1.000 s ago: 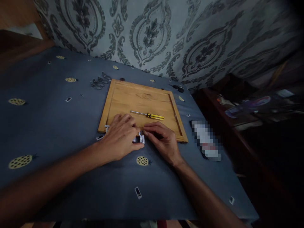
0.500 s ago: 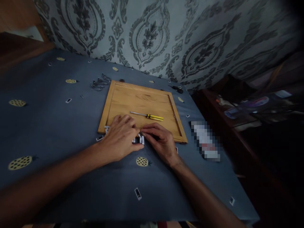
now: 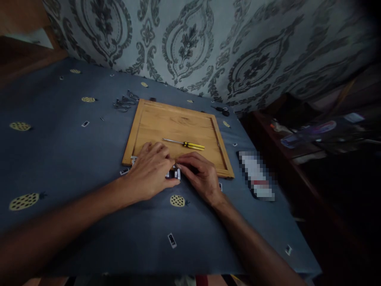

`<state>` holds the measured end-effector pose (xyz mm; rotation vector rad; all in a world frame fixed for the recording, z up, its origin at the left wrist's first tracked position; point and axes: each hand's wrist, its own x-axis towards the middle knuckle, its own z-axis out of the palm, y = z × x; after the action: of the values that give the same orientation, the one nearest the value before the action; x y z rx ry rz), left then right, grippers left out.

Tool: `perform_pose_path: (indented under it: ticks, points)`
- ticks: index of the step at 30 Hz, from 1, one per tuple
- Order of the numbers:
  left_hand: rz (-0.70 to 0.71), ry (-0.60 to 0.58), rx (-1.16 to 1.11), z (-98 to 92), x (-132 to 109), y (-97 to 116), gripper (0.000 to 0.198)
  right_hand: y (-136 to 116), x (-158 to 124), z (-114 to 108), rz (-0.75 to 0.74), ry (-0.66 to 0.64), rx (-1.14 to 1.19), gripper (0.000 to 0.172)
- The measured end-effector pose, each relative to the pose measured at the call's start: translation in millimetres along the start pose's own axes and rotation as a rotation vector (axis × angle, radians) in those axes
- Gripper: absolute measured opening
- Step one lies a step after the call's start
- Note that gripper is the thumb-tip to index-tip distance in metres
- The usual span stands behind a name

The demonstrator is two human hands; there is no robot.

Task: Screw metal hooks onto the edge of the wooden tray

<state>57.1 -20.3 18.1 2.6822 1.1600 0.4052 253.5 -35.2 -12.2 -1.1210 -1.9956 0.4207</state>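
Observation:
My left hand (image 3: 151,171) is closed around a silver metal hinge (image 3: 177,174) at the near edge of a framed wooden panel (image 3: 175,119). Most of the hinge is under the palm, with only its shiny end showing past the thumb. My right hand (image 3: 201,174) is closed in a pinch beside that end, thumb and index finger meeting at the panel's edge. Whatever lies between those fingertips is too small and dark to name. On the panel, beyond both hands, lies a screwdriver (image 3: 192,145) with a yellow and black handle, its tip pointing left.
Several metal pieces (image 3: 125,101) lie behind the panel's left corner. A dark tool (image 3: 222,111) is at the back right. To the right rests a blurred-out object (image 3: 256,174). A blue patterned cloth (image 3: 74,167) covers the table, and a patterned curtain (image 3: 187,43) hangs behind.
Both hands stay in nearly the same place, with only a slight shift of the right fingertips by the hinge. The whole view has moved very slightly.

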Motion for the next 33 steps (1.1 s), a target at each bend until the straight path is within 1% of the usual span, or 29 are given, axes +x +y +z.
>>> perform_pose_path:
  ticks: [3,8,14,19,25,28,30,33]
  points:
    - [0.014,0.015,0.006,0.6,0,0,0.032,1,0,-6,0.015,-0.021,-0.001,0.014]
    - [0.008,0.021,-0.022,1.7,0,-1,0.031,3,0,-7,0.007,-0.064,0.006,0.013]
    - [-0.007,-0.015,-0.034,-0.2,0,1,0.032,3,1,-1,-0.034,-0.022,0.002,0.01]
    - [-0.001,-0.026,-0.013,-1.8,0,1,0.034,0,3,1,-0.056,-0.032,-0.042,0.009]
    - [-0.001,-0.022,-0.016,-0.7,0,0,0.034,-1,3,2,-0.049,-0.024,-0.081,0.014]
    - [0.001,-0.004,-0.025,0.0,0,0,0.033,-1,3,-2,-0.05,-0.029,-0.078,0.011]
    - [-0.005,-0.007,-0.022,-0.3,0,0,0.032,1,4,-8,-0.054,0.002,-0.09,0.01]
    - [-0.018,-0.028,-0.021,-1.6,0,1,0.032,13,7,-20,-0.011,0.062,-0.205,0.013]
